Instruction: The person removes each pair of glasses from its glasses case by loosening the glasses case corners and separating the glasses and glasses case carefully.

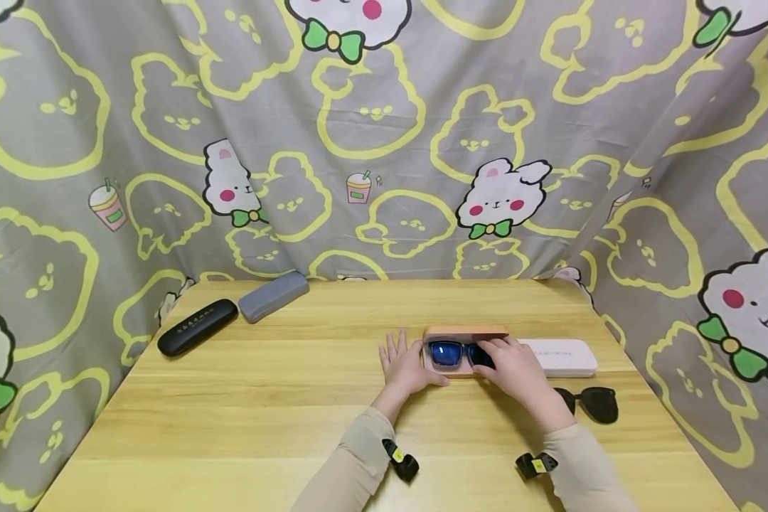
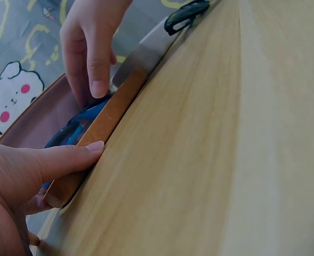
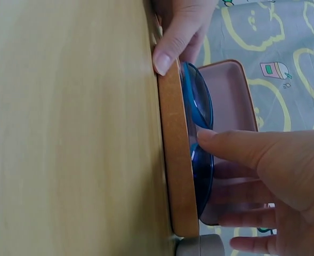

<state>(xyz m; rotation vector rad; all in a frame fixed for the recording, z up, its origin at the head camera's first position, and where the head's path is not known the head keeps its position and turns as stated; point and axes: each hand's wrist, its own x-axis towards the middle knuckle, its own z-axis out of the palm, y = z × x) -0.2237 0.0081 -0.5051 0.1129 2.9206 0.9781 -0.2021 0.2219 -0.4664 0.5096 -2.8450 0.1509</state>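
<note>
An orange-brown glasses case [image 1: 440,330] with a pinkish lining stands with its lid up on the table. Dark-framed sunglasses [image 1: 446,353] with blue lenses lie inside it. My left hand [image 1: 406,366] is at the case's left end, fingers spread and straight, its thumb [image 2: 74,160] pressed along the front wall. From the right, my right hand [image 1: 517,366] reaches into the case. Its thumb touches the sunglasses near the bridge and its fingers go behind the right lens, pinching them; the fingertips are partly hidden.
Right of the case lies a white glasses case [image 1: 560,357]. Black sunglasses [image 1: 596,404] lie in front of it, partly behind my right forearm. A black case [image 1: 197,328] and a grey-blue case [image 1: 274,296] sit at the back left. A patterned curtain [image 1: 384,235] hangs behind the table.
</note>
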